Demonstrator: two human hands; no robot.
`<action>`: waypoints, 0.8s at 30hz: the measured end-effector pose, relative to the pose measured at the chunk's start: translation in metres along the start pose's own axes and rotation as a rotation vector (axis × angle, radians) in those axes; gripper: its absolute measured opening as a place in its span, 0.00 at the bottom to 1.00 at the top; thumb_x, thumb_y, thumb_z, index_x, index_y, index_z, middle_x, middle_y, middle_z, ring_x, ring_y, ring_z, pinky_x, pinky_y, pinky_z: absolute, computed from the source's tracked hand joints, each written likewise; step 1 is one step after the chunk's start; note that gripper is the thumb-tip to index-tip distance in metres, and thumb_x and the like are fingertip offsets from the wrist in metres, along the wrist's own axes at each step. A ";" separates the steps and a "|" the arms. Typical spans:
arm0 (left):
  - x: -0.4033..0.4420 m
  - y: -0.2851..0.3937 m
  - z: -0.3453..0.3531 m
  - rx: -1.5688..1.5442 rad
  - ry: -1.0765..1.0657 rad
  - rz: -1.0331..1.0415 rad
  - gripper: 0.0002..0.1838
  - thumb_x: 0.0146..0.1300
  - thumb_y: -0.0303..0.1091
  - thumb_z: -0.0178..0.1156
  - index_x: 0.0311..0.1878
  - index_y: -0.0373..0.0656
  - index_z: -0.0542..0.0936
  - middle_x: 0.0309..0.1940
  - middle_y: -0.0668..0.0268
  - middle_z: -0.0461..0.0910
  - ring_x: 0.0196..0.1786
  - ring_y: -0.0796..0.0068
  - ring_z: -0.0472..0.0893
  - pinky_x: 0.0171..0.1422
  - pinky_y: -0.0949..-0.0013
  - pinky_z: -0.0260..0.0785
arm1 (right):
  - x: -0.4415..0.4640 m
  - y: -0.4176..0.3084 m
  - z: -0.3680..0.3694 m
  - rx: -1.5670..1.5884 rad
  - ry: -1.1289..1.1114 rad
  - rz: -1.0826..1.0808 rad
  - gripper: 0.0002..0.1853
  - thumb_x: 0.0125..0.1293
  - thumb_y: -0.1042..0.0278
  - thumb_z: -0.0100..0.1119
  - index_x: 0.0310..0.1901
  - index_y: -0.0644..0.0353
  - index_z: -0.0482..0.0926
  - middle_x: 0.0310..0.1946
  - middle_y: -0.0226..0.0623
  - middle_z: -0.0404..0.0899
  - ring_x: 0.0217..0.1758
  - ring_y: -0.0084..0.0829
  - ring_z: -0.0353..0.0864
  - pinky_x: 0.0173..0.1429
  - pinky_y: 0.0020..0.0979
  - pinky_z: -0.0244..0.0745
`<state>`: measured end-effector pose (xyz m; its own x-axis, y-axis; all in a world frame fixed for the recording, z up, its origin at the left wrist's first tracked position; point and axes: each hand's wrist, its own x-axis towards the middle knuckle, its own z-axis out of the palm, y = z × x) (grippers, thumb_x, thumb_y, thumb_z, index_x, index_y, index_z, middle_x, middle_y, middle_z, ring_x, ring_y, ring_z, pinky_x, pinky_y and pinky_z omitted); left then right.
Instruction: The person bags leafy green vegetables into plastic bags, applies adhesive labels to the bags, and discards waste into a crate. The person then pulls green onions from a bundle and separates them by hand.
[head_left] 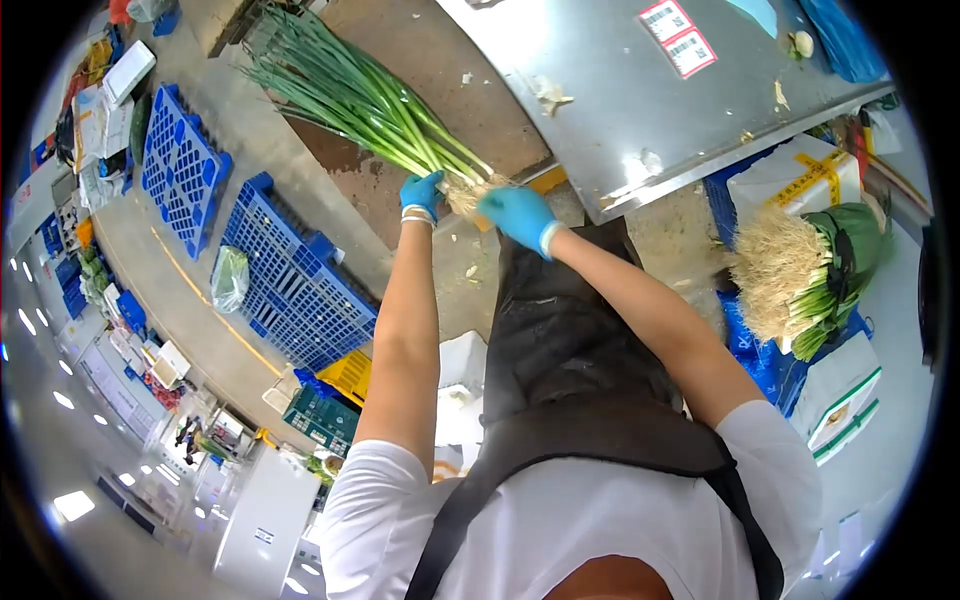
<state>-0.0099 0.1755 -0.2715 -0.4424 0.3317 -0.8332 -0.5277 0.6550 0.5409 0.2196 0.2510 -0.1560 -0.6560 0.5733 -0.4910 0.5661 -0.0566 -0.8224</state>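
A bunch of spring onions (385, 112) lies on a brown board, its green tops toward the upper left and its pale roots (464, 194) toward me. My left hand (423, 192), in a blue glove, is closed around the stalks' near side, just above the roots. At the root end is my right hand (520, 217), also blue-gloved; its fingertips reach the roots but are smeared by motion, so their grip cannot be made out.
To the right stands a metal table (620, 110) with red-edged labels (678, 37) and peel scraps. A larger bundle of spring onions (795, 275) rests on blue wrapping at right. Blue plastic pallets (290, 280) and a bagged green vegetable (230, 279) are on the left floor.
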 end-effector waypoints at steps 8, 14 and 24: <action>-0.048 0.018 -0.022 -0.298 -0.318 -0.027 0.12 0.62 0.27 0.60 0.49 0.39 0.77 0.42 0.64 0.82 0.43 0.69 0.82 0.50 0.66 0.76 | 0.128 -0.014 0.074 -0.001 0.136 0.386 0.21 0.58 0.50 0.66 0.45 0.60 0.82 0.43 0.49 0.83 0.46 0.46 0.83 0.54 0.40 0.75; -0.042 0.005 -0.019 -0.126 -0.088 0.052 0.08 0.59 0.28 0.61 0.41 0.37 0.81 0.29 0.65 0.81 0.26 0.76 0.77 0.30 0.70 0.70 | 0.132 -0.008 0.100 0.094 0.170 0.269 0.15 0.58 0.55 0.65 0.39 0.58 0.81 0.35 0.47 0.83 0.38 0.45 0.83 0.45 0.40 0.76; 0.039 -0.039 -0.014 -0.167 -0.089 -0.074 0.09 0.61 0.30 0.57 0.40 0.35 0.81 0.30 0.61 0.82 0.35 0.63 0.80 0.37 0.57 0.72 | -0.066 -0.165 -0.061 -0.125 0.693 -0.437 0.08 0.58 0.69 0.67 0.38 0.60 0.80 0.29 0.39 0.77 0.28 0.41 0.79 0.34 0.35 0.75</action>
<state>-0.0169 0.1532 -0.3232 -0.3358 0.3506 -0.8743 -0.6724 0.5608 0.4831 0.2000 0.2725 0.0294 -0.3966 0.8987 0.1869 0.4097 0.3555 -0.8401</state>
